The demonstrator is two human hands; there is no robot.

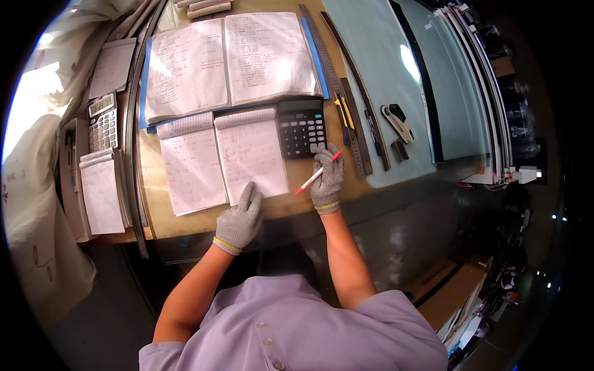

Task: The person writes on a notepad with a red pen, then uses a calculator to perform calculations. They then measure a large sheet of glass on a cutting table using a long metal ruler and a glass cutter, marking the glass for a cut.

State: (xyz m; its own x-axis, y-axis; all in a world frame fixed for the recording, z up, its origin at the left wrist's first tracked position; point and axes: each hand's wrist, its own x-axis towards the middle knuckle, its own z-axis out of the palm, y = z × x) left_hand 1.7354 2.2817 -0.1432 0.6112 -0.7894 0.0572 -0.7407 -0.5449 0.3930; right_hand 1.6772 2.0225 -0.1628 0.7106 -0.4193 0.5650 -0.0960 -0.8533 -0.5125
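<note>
Left hand (240, 219) and right hand (326, 181): grey knit gloves, yellow-trimmed cuffs. Forearms bare between gloves and sleeves. Shirt (297, 331): lilac, short-sleeved, buttoned down the front.

Place: a workshop bench that doubles as a paperwork desk.
Bench: a brown worktop (185, 226) with a pale cutting mat (396, 74).
Tools: a long steel ruler (337, 93), a yellow utility knife (344, 114).
Stock: framed panels (476, 68) stacked on edge at the right.
Paperwork: an open binder (229, 62), notepads (223, 157), a black calculator (301, 127).
Clothing: grey knit work gloves (240, 221).
</note>
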